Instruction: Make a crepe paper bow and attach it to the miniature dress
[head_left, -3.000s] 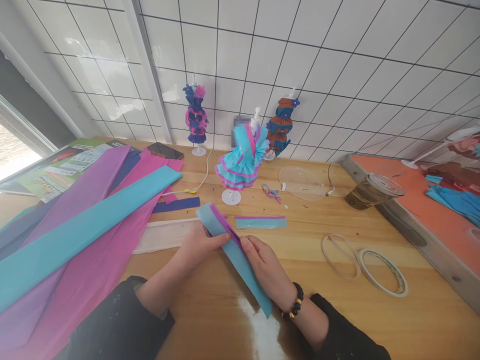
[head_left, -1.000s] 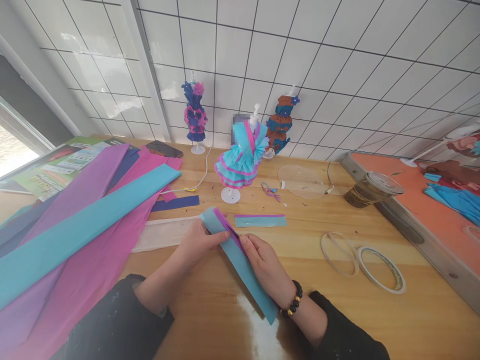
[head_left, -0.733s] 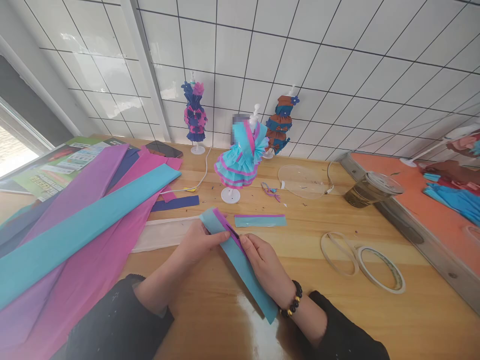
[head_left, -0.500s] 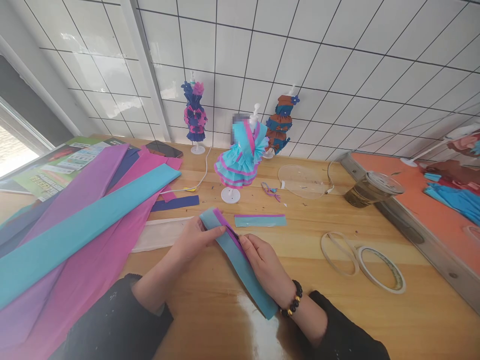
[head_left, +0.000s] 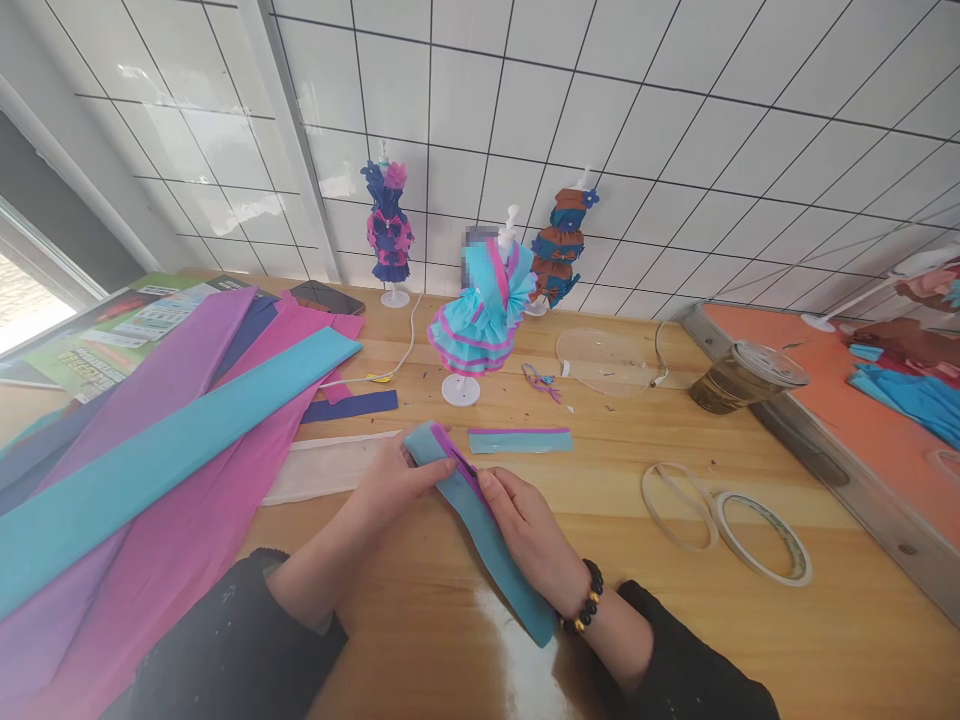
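Note:
My left hand pinches the upper end of a long turquoise crepe paper strip with a purple edge band, its thumb lying on the band. In my right hand, thumb and forefinger close on a thin dark pointed tool. The tool's tip lies along the purple band, near my left thumb; its kind I cannot make out, as my fingers cover the rest. The strip slants down under my right hand toward the wrist. A shorter turquoise and purple strip lies flat just beyond.
Behind my hands stands a small mannequin in a turquoise ruffled dress, with two other dressed mannequins by the wall. Coloured crepe sheets cover the left side. Tape rolls and a lidded cup are on the right.
The strip's upper end has shifted slightly right and down with my left hand, and its lower end sags a little lower. My right hand has hardly moved.

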